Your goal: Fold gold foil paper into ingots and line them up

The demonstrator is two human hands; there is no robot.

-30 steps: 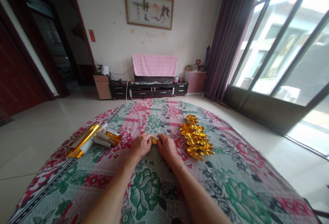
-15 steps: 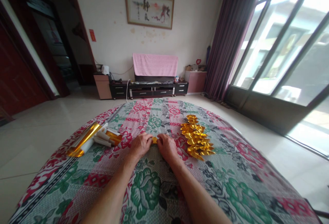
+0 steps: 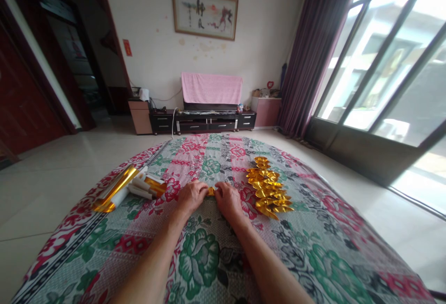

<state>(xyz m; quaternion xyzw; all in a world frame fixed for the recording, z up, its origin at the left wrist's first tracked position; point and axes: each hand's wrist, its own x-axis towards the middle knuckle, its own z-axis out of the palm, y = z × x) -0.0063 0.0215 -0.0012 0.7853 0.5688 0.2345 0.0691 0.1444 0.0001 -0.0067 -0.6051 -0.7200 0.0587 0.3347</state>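
Observation:
A small piece of gold foil paper lies between my two hands at the middle of the cloth, most of it hidden by fingers. My left hand pinches its left end, fingers closed. At the other end, my right hand grips it the same way. Right of my hands stands a row of folded gold paper ingots, nested into one another. On the left, a loose stack of gold and white paper sheets lies partly curled, with more rolled pieces beside it.
A flowered tablecloth covers the round table under my arms. Beyond it, a low black cabinet carries something draped with a pink cloth. Purple curtains and a large window are on the right.
The foil between my fingers shows slightly more folded. My hands stay at nearly the same place; the whole view has shifted a little.

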